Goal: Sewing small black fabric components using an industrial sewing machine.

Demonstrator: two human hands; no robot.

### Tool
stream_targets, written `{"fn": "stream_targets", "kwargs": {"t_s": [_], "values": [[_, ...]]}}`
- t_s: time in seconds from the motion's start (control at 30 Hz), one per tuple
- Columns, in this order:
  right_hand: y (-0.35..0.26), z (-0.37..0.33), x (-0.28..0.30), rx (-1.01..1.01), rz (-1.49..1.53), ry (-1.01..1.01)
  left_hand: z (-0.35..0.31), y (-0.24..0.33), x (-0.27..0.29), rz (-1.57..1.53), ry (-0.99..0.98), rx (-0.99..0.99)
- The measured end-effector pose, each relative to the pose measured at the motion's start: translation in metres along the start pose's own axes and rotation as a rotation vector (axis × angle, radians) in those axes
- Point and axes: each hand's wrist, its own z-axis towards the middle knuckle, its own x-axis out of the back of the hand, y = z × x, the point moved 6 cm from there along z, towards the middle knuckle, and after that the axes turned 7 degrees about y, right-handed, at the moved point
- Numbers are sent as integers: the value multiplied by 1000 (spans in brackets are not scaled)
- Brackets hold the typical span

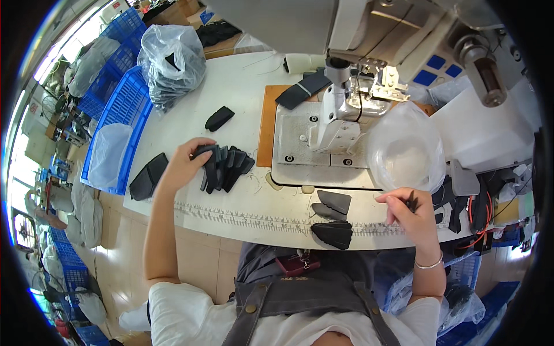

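Note:
My left hand [186, 164] is closed at the left end of a fanned pile of dark fabric pieces [225, 167], pinching one piece at its edge. A folded black piece [219, 119] lies just beyond that pile, and a larger black panel [149, 176] rests left of my wrist. Over the table's front right, my right hand [411, 214] is closed round a small dark pointed tool [412, 200], mostly hidden by the fingers. To its left lie a dark grey piece [334, 202] and a stack of black pieces [332, 234].
A sewing machine [340, 135] stands at the back right, with a clear plastic bag [407, 147] beside it. A printed ruler [259, 221] follows the white table's front edge. Blue crates [118, 130] and a filled plastic bag [171, 63] stand at the left.

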Motion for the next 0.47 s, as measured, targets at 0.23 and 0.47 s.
{"fn": "stream_targets", "kwargs": {"t_s": [0.23, 0.47], "values": [[31, -21, 18, 271, -570, 265, -25, 16, -25, 318, 331, -55], [19, -40, 14, 583, -856, 382, -25, 24, -62, 604, 80, -24]]}}
